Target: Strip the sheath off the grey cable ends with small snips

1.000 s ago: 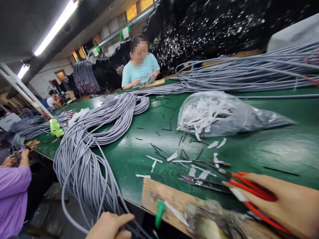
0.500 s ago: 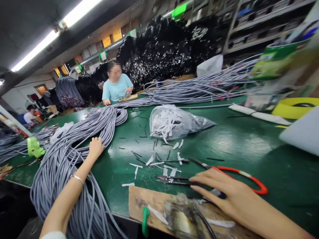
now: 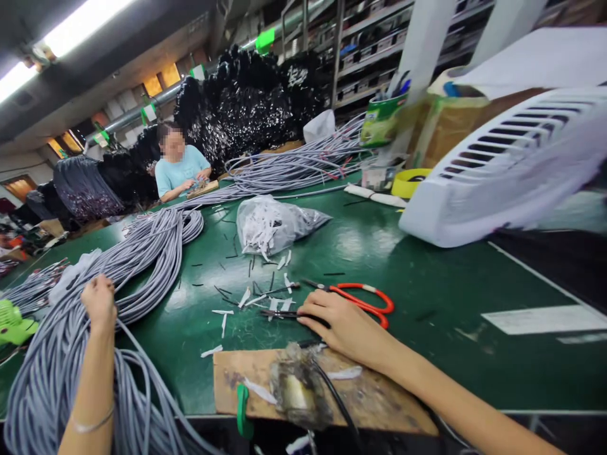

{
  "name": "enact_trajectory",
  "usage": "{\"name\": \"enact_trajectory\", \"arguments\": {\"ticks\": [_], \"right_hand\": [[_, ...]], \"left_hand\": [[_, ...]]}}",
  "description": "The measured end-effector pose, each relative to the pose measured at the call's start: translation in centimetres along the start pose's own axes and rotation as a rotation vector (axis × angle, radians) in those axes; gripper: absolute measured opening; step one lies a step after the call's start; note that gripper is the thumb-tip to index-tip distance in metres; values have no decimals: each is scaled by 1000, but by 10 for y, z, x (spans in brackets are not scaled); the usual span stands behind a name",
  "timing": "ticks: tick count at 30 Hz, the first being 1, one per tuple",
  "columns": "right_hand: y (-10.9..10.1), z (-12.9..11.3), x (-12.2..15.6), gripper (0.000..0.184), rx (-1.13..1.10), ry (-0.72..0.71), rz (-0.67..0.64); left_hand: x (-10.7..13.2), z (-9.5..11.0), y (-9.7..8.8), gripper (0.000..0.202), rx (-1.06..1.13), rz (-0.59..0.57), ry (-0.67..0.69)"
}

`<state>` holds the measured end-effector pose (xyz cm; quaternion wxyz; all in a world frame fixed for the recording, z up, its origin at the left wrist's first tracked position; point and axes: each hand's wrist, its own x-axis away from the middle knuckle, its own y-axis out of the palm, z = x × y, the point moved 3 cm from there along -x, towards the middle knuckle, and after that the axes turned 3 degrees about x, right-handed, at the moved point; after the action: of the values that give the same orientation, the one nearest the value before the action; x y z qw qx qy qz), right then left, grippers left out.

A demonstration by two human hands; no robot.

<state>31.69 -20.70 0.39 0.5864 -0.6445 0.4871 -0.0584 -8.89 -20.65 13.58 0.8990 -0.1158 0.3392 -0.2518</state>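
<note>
My left hand (image 3: 98,302) is closed, knuckles up, gripping strands of the big bundle of grey cables (image 3: 156,243) that runs along the left of the green table (image 3: 427,284). Flat on the table lies my right hand (image 3: 342,325), fingers stretched out, with the fingertips on a pair of black snips (image 3: 282,314). Red-handled scissors (image 3: 365,297) lie just behind that hand, not held. A worn wooden board (image 3: 332,395) with a green clip (image 3: 243,404) and a grimy lump sits at the near edge under my right wrist.
A clear bag of white strips (image 3: 272,224) lies mid-table, with loose white strips and black offcuts in front. A white fan (image 3: 512,164) and a yellow tape roll (image 3: 408,182) stand to the right. A person in a light blue shirt (image 3: 177,167) works at the far side among more cables.
The view swung right, bringing the fan in. My left hand rose from below the table edge onto the cable bundle and shifted along it. My right hand let go of the red scissors.
</note>
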Motion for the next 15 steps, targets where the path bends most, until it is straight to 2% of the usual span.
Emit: {"name": "enact_trajectory", "arguments": {"ticks": [5, 7, 9, 12, 15], "right_hand": [[-4, 4, -8, 22, 58, 19, -59], [-4, 6, -20, 19, 128, 7, -91], [-1, 10, -36, 17, 164, -8, -115], [11, 19, -58, 15, 134, -8, -123], [26, 25, -68, 20, 71, 9, -120]], "left_hand": [[22, 2, -44, 39, 239, 3, -34], [38, 0, -53, 36, 233, -65, -35], [57, 0, -58, 38, 114, -243, -41], [89, 8, -59, 41, -165, -620, -4], [121, 20, -47, 40, -366, -922, 66]]}}
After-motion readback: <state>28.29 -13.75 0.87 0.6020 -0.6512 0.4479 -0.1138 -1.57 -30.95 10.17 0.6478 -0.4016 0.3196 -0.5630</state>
